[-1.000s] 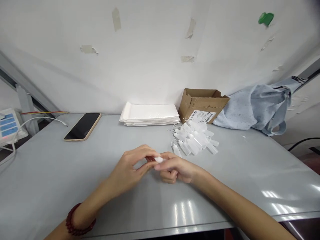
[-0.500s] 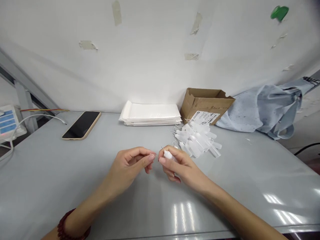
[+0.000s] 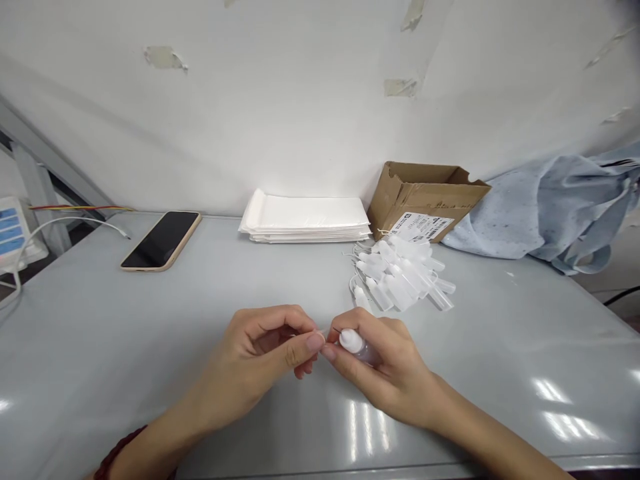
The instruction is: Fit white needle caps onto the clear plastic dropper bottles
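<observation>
Just below the centre of the frame, you are bringing both hands together over the desk (image 3: 280,277). Your right hand (image 3: 395,367) is curling around a small bottle (image 3: 367,353), with its white nozzle (image 3: 351,341) facing the middle. Your left hand (image 3: 263,353) is narrowing to a pinch, thumb against finger, and seems to be holding a small clear piece (image 3: 322,333); your fingers are hiding most of it, so its shape is hard to tell. Your thumb tips are meeting or nearly meeting.

You seem to be handling the fine parts at the nozzle end, one bottle at a time. From here, the move is probably calling for a steady right hand, a light left pinch and careful lining-up, as the piece is looking easy to drop.

More bottles (image 3: 410,270) are lying piled right of centre, before the box (image 3: 430,200).
</observation>
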{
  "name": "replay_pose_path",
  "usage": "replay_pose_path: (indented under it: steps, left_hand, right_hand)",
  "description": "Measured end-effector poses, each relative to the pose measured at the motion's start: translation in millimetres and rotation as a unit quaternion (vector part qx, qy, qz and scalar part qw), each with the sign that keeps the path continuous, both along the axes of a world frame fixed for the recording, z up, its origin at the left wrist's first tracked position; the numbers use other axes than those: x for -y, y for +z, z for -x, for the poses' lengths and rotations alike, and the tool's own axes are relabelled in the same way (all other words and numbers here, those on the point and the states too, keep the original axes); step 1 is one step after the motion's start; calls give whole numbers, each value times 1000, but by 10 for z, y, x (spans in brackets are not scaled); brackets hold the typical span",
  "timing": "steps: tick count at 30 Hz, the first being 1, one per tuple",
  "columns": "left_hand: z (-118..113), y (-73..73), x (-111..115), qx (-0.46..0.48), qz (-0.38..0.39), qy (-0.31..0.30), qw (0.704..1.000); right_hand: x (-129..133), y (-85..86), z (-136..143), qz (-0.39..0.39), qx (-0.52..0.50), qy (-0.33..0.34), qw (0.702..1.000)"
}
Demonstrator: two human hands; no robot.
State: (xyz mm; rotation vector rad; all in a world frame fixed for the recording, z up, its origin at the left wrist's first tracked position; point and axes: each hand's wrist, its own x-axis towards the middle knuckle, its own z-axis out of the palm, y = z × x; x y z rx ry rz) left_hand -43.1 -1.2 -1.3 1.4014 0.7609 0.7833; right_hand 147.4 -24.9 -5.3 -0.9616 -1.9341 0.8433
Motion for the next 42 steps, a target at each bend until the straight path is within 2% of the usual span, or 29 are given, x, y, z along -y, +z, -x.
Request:
replay_pose_path:
  steps: [8,12,16,21,37,42]
  left_hand:
    - [-30,25,3,2,15,1,1000]
    - [-33,21,9,-8,10,2,1000]
    - [-30,28,24,-15,9,-3,1000]
    - [-38,41,24,-19,7,-1,1000]
    - [-48,43,36,-18,5,-9,1000]
    - [-49,46,33,-21,2,-11,1000]
  right_hand:
    - [13,-26,-14,1,6,-1,1000]
    - [18,36,-23,92,-52,-1,994]
    - [2,94,-37,199,-142,25,969]
    - [-8,86,-32,267,-208,41,940]
    - [0,97,-24,288,-225,53,929]
    - [4,85,-20,276,-220,52,934]
